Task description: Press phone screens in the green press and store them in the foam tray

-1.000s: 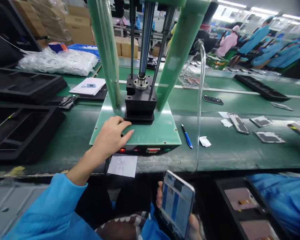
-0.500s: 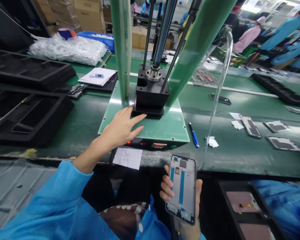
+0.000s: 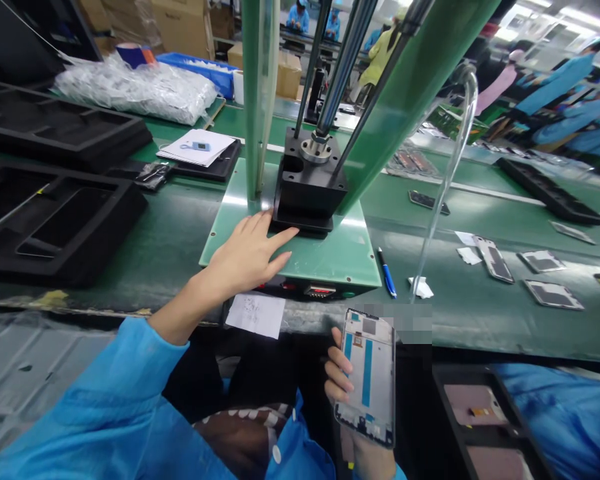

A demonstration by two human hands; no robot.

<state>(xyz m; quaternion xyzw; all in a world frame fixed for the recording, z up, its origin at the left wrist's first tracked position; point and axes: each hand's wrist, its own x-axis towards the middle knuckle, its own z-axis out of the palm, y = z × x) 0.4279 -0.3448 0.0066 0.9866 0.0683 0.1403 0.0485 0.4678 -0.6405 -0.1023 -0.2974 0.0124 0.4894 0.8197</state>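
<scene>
While my right hand (image 3: 339, 375) grips a phone frame (image 3: 375, 393), my left hand (image 3: 245, 257), fingers spread, lies at the black press block (image 3: 310, 193).

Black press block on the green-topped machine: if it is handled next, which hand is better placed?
Likely the left hand: its fingertips are at the lower edge of the black press block. The right hand is farther off, holding a phone frame.
</scene>
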